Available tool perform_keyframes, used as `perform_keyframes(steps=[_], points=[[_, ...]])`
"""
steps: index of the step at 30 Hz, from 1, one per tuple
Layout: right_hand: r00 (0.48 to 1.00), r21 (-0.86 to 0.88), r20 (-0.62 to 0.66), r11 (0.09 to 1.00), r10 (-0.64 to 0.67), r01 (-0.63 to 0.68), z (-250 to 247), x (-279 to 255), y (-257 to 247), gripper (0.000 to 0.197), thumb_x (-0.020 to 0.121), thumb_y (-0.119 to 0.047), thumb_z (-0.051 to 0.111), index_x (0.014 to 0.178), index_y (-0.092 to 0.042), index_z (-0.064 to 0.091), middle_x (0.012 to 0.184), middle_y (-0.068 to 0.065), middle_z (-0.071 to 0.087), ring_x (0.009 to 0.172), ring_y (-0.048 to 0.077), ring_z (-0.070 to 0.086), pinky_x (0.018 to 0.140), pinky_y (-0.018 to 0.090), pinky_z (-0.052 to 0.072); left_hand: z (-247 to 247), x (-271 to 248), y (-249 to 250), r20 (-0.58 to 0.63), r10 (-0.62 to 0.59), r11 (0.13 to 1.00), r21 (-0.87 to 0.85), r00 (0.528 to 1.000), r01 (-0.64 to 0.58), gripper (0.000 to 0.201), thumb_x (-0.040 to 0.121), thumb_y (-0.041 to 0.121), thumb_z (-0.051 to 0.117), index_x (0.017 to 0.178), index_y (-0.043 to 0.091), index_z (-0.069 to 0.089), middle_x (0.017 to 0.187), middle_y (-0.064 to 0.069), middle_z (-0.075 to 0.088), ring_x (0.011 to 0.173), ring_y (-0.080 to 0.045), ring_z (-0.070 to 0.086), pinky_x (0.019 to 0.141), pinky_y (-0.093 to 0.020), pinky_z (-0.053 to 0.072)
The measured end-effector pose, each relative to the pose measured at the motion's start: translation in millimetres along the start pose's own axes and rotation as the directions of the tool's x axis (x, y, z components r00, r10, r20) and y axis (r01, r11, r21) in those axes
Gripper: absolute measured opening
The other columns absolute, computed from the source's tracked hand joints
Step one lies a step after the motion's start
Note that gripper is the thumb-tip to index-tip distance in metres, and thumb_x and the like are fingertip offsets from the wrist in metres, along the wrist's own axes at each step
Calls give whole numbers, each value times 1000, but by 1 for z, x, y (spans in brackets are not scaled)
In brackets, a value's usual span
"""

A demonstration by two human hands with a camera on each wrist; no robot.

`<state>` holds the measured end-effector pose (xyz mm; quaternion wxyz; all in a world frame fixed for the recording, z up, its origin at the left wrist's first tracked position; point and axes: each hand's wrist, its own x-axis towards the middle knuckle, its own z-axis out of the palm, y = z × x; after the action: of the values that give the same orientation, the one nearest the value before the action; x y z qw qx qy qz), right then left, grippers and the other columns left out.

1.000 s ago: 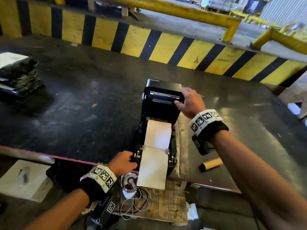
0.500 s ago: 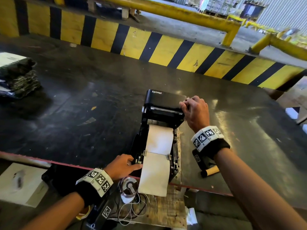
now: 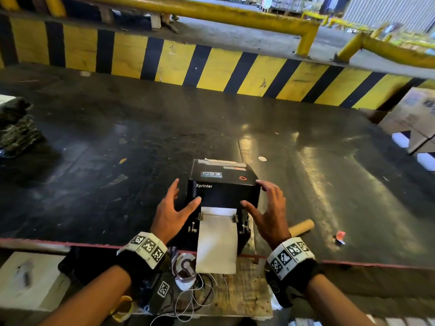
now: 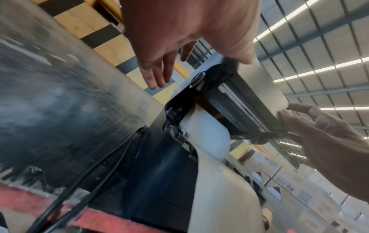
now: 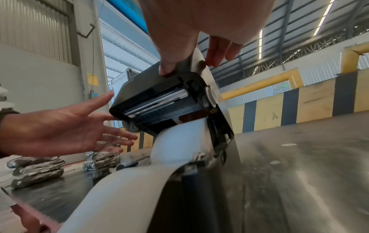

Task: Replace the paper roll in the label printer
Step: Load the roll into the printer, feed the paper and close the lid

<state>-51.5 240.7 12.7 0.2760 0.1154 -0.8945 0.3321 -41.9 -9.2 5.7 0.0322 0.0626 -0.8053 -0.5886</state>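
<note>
The black label printer (image 3: 223, 184) stands at the table's near edge. Its lid (image 5: 151, 94) is tipped down and still slightly ajar. Under the lid sits the white paper roll (image 5: 179, 141). A paper strip (image 3: 216, 243) runs out the front and hangs over the table edge. My left hand (image 3: 182, 196) is spread at the lid's left side, thumb (image 4: 239, 53) on the lid corner, fingers (image 4: 155, 72) straight and off it. My right hand (image 3: 259, 198) lies on the lid's right corner, thumb (image 5: 167, 67) pressing the top and fingers (image 5: 219, 52) along the side.
An empty cardboard core (image 3: 302, 225) lies just right of the printer, with a red scrap (image 3: 340, 237) beyond it. Black wrapped bundles (image 3: 16, 130) sit at the far left and cardboard boxes (image 3: 414, 118) at the right. A yellow-black barrier (image 3: 211, 64) backs the table. Cables and a tape roll (image 3: 186, 269) lie below the edge.
The lid has swung from upright down to nearly shut. My left hand rose from the printer's front base to the lid. My right hand went from gripping the lid edge to lying on it.
</note>
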Motion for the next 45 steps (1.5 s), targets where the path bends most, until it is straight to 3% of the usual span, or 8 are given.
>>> perform_keyframes(steps=[7,14,20,26,32,38,42,45], points=[[997,-33,73,999,-9,12,2,-29,4,59,78,-49,60,126,-17,48,123,11,54,115,17,43,96,23,29,-4,-8,-14,32,256,951,169,966,-257,91,71,35,79,145,35,26,150,-4,35,137,-16,29,110,-41,31],[984,-119,175,993,16,5,4,-54,8,65,71,-38,76,126,-26,44,128,14,54,119,30,49,97,47,43,-7,-12,-24,257,565,606,516,784,-606,70,65,29,83,128,15,57,145,-7,45,138,-20,24,103,-48,33],[976,-186,217,982,-4,45,4,-60,10,60,77,-40,68,130,-24,45,143,10,44,131,27,39,105,42,33,-5,-20,-25,277,608,504,589,744,-632,67,64,27,84,123,9,60,132,-10,60,132,-23,31,100,-46,36],[937,-307,339,932,-82,193,-4,-70,15,75,80,-52,55,143,-18,33,153,3,28,142,17,19,110,36,21,-5,-28,-35,357,535,452,645,766,-616,70,79,52,51,136,12,45,145,-9,47,137,-25,29,104,-44,36],[878,-380,477,891,-44,251,-5,-76,27,101,69,-60,64,148,-20,15,157,3,16,145,16,6,114,37,10,-8,-33,-49,460,464,350,691,758,-633,105,61,53,77,145,13,28,153,-11,31,140,-26,19,108,-45,30],[885,-429,465,864,-38,263,7,-77,33,118,60,-51,77,149,-21,4,159,-7,-5,146,13,-6,115,37,6,1,-29,-56,431,526,231,757,733,-611,107,51,34,89,139,8,34,147,-13,32,134,-31,29,108,-41,21],[919,-430,390,872,-56,235,15,-81,32,115,52,-36,87,144,-14,23,155,3,16,141,21,20,114,37,7,3,-30,-59,400,557,227,770,728,-596,106,51,35,89,137,9,35,145,-12,30,132,-30,30,105,-41,22],[935,-429,347,874,-75,229,17,-85,33,111,53,-33,87,143,-14,24,152,6,21,142,21,17,114,36,5,3,-31,-63,370,555,249,781,745,-573,105,52,36,88,138,12,34,146,-12,29,132,-30,30,105,-43,26]])
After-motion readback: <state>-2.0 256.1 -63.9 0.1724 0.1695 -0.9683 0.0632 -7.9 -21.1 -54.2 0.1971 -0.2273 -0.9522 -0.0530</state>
